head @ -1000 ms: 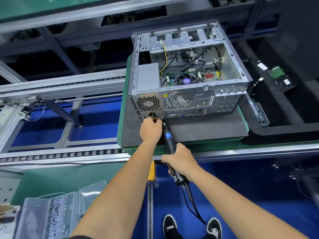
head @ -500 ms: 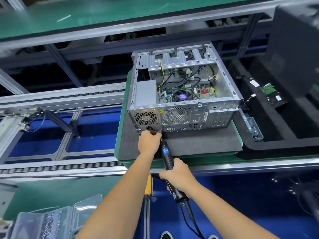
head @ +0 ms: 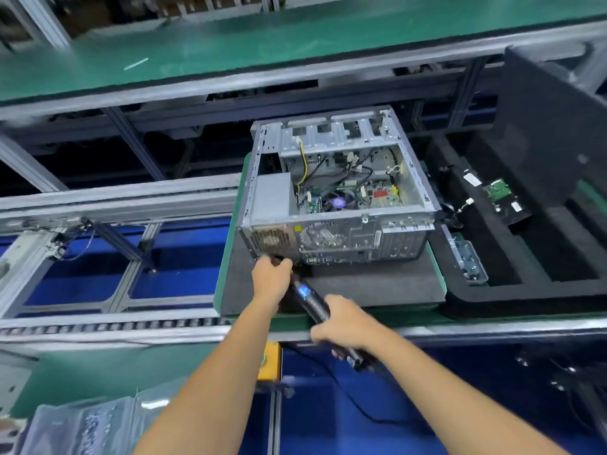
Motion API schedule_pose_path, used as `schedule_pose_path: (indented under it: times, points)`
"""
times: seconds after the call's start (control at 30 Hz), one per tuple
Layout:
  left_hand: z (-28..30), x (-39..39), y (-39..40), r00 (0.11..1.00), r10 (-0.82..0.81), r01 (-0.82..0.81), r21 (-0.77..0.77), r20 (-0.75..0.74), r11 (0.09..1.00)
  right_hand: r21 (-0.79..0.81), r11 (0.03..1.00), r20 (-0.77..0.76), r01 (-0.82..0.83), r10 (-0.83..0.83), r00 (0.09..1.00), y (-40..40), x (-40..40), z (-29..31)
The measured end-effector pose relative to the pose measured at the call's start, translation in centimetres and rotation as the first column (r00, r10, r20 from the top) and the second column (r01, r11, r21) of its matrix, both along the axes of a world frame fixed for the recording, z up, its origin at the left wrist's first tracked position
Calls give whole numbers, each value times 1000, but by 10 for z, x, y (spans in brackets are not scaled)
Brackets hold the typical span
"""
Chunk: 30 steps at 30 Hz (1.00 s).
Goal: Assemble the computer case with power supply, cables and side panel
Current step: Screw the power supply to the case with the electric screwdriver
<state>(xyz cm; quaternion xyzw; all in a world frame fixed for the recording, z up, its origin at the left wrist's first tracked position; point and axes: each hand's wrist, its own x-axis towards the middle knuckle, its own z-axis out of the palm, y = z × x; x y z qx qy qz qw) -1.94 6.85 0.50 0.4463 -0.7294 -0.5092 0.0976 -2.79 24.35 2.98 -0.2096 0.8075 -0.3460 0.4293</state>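
Hands (head: 272, 279) unchanged at power supply (head: 274, 236), screwdriver (head: 312, 302) still gripped, view shifted

I saw a silver-grey metal computer case (head: 335, 205) with a yellow cable (head: 304, 165) inside, sitting on a dark grey mat (head: 377, 284) edged in green. My black screwdriver (head: 312, 300) glowed blue. The floor (head: 184, 257) below was deep blue.

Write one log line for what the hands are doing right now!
step: fasten power supply | right hand: grips electric screwdriver | left hand: at case rear lower corner, by screwdriver tip | side panel: off
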Motion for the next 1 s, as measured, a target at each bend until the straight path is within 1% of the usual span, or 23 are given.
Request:
schedule_pose_path:
  times: [0.1,0.13,0.2,0.27,0.33,0.4,0.47,0.53,0.6,0.63,0.67,0.73,0.8,0.87,0.93,1.0]
  points:
    - [14,4,-3,998,60,-61,-115,-16,991,49,989,-96,-139,143,985,3,-17,9]
    - [17,5,-4,996,82,-84,-123,-25,989,77,980,-138,-182,191,972,4,-22,10]
    - [22,6,-8,995,95,-98,-93,-37,991,108,964,-194,-244,262,946,5,-30,11]
    - [26,8,-10,999,42,-45,-99,-31,994,107,955,-210,-276,293,933,7,-36,13]
    - [34,11,-10,998,-61,62,-193,7,979,98,951,-244,-294,309,919,10,-42,16]
    - [49,13,-7,978,-189,209,-354,90,912,79,944,-282,-321,330,901,14,-50,23]
    - [69,14,-3,939,-289,343,-482,185,807,53,927,-331,-371,367,869,18,-58,35]
    - [93,13,0,919,-340,391,-555,198,734,34,909,-391,-414,394,832,22,-69,53]
    - [117,7,0,924,-365,358,-600,116,715,3,907,-419,-422,384,823,24,-81,74]
    - [128,2,0,932,-362,309,-598,34,740,-43,908,-399,-417,367,840,26,-88,85]
    - [138,-5,0,937,-340,239,-569,-76,787,-117,908,-352,-402,341,872,28,-94,95]
    - [153,-22,3,916,-248,88,-445,-316,891,-257,905,-256,-339,275,927,34,-107,111]
    - [161,-43,9,868,-150,-14,-326,-473,945,-300,912,-238,-279,211,948,38,-121,118]
    - [161,-66,12,837,-94,-75,-284,-539,956,-299,929,-238,-217,148,960,39,-136,119]
    - [158,-90,11,828,-68,-101,-267,-557,958,-286,946,-235,-156,88,968,37,-153,116]
    - [152,-114,4,842,-99,-73,-293,-531,953,-348,937,-107,-16,-23,994,34,-171,114]
